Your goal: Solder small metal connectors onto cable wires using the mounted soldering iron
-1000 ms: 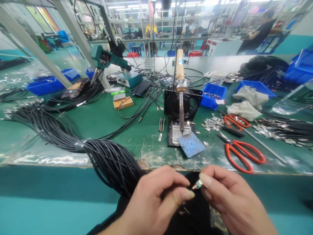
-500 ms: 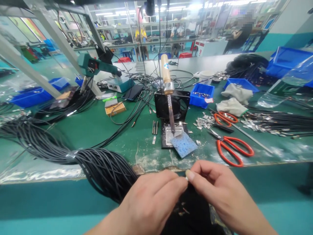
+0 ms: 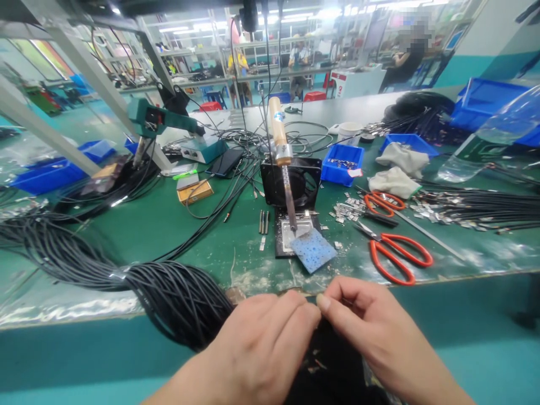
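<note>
Both hands meet just off the near edge of the green surface (image 3: 139, 236), and the step in hand looks like close fingertip work on something small. The left hand (image 3: 257, 337) is turned with its back up, its fingers curled over and its fingertips largely hidden. The right hand (image 3: 375, 332) comes in from the right, thumb and index finger bent towards each other, the thumb tip just beside the left fingertips. What lies between them is covered by the hands, so I cannot tell whether either set of fingers is pinching a piece or simply pressed together.

The nearest sizeable thing is the black cable bundle (image 3: 177, 298), which runs in from the left, drops over the near edge and passes out of sight behind the left hand; a cable from it may well be what is being handled. Beyond the hands, the soldering iron (image 3: 282, 152) slants down to a metal tray (image 3: 287, 239), with a blue sponge (image 3: 313, 251) overlapping the tray's near right part. Orange-handled scissors (image 3: 377, 241) lie farther right.

The next move, in my judgement, calls for a light, even grip, with small adjustments from thumb and index while the wrists keep steady.
</note>
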`<state>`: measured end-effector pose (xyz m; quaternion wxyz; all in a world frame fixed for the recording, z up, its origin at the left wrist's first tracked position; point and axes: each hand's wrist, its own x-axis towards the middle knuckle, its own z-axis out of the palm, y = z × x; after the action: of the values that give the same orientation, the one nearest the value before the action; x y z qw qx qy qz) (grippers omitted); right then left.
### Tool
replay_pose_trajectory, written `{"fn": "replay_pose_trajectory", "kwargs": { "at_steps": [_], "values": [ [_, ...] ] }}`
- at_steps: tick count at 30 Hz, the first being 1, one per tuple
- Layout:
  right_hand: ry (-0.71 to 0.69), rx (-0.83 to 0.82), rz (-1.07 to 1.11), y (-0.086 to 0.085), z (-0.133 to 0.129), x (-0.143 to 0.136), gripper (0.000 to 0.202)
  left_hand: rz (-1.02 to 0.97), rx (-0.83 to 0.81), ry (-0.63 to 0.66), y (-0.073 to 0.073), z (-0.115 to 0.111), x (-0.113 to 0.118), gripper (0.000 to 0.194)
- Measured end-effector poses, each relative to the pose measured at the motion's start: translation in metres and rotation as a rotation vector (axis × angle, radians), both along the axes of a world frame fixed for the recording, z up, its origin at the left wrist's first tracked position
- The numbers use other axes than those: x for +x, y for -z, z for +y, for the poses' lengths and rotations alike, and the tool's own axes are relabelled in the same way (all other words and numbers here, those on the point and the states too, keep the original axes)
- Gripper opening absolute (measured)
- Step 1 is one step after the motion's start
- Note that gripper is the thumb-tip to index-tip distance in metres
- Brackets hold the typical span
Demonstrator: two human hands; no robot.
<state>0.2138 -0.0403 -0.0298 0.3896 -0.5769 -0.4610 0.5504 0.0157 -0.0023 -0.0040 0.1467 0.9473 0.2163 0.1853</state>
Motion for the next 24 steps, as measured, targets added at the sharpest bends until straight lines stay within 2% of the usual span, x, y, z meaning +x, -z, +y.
{"fn": "replay_pose_trajectory", "kwargs": {
  "at_steps": [3,7,10,13,16,18,21,22,24],
  "values": [
    [0.002,0.000,-0.006,0.003,-0.001,0.002,0.037,-0.056,-0.116,-0.051,0.004,0.000,-0.004,0.029],
    [0.013,-0.011,-0.028,0.003,-0.002,0.004,0.039,-0.275,-0.330,-0.299,-0.001,0.000,-0.013,0.021],
    [0.015,-0.025,-0.040,0.003,-0.003,0.005,0.039,-0.236,-0.378,-0.416,-0.008,0.001,-0.019,0.022],
    [0.015,-0.030,-0.046,0.004,-0.003,0.006,0.040,-0.059,-0.385,-0.431,-0.007,0.000,-0.022,0.032],
    [0.007,-0.034,-0.055,0.005,-0.004,0.007,0.042,-0.006,-0.511,-0.413,-0.002,-0.004,-0.021,0.021],
    [0.006,-0.045,-0.066,0.004,-0.004,0.008,0.042,-0.038,-0.592,-0.406,0.000,-0.007,-0.017,0.015],
    [0.008,-0.050,-0.086,0.004,-0.006,0.008,0.043,-0.137,-0.610,-0.400,0.003,-0.012,-0.008,0.032],
    [0.008,-0.048,-0.089,0.004,-0.006,0.008,0.043,-0.172,-0.606,-0.411,0.005,-0.014,-0.005,0.032],
    [0.008,-0.042,-0.087,0.004,-0.007,0.008,0.043,-0.221,-0.613,-0.424,0.010,-0.017,0.001,0.018]
  ]
}}
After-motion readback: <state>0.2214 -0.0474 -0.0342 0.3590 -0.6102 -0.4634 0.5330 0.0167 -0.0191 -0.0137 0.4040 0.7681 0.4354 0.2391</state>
